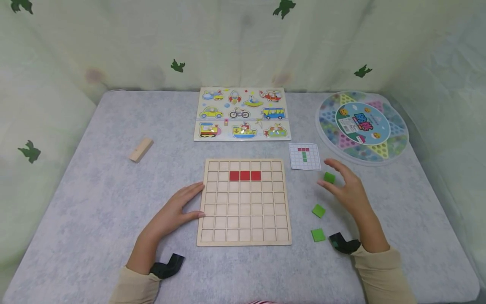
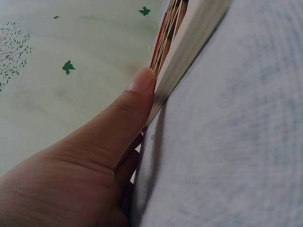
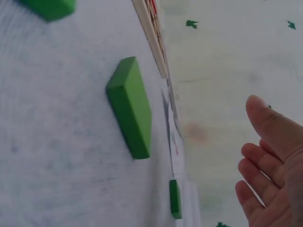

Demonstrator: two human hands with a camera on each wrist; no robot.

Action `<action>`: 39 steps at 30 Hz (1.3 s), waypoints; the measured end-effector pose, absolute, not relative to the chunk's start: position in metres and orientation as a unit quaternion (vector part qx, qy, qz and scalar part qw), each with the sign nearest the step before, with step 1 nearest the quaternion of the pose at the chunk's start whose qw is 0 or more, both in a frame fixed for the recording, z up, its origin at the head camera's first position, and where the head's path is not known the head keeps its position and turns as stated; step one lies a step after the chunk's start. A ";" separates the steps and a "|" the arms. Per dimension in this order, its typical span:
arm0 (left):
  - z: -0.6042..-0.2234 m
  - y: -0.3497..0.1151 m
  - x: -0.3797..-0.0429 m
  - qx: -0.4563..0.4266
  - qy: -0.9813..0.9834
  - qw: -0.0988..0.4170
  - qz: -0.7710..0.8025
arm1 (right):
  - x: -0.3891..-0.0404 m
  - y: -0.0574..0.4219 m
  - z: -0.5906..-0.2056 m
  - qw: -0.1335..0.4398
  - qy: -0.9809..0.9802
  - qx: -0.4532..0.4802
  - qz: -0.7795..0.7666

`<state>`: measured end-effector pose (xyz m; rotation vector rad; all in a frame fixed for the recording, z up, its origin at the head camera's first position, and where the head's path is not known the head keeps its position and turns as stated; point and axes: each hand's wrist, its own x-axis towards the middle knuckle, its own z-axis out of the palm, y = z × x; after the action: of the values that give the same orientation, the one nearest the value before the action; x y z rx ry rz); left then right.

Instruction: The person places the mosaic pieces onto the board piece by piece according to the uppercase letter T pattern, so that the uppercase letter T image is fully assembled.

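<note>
A square wooden grid board lies at the middle of the table, with three red square tiles side by side in its second row from the far edge. My left hand touches the board's left edge with thumb and fingertips spread apart. Over the table to the right, my right hand is held with thumb and fingers apart around the farthest green tile, gripping nothing. Nearer to me lie a second green tile and a third green tile. The right wrist view shows the hand raised off the tabletop.
A pattern card with a red and green T lies right of the board. Behind are a vehicle puzzle and a round Chinese checkers set. A wooden block sits at the left. A pale curtain hangs behind the table.
</note>
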<state>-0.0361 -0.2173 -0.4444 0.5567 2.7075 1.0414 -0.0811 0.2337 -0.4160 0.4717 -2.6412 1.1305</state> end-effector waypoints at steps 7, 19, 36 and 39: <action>-0.445 -0.216 -0.037 0.187 0.912 0.094 0.353 | -0.079 0.240 -0.426 0.071 -0.907 0.128 0.394; -0.445 -0.216 -0.037 0.185 0.911 0.096 0.355 | -0.082 0.247 -0.440 0.044 -0.924 0.099 0.366; -0.446 -0.217 -0.036 0.199 0.909 0.079 0.358 | -0.081 0.249 -0.444 0.029 -0.942 0.041 0.333; -0.445 -0.217 -0.035 0.194 0.910 0.085 0.356 | -0.079 0.247 -0.442 0.023 -0.941 0.036 0.335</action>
<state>-0.0354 -0.2170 -0.4450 0.5791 2.7148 1.0624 -0.0794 0.2473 -0.4418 0.1126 -2.9139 1.0365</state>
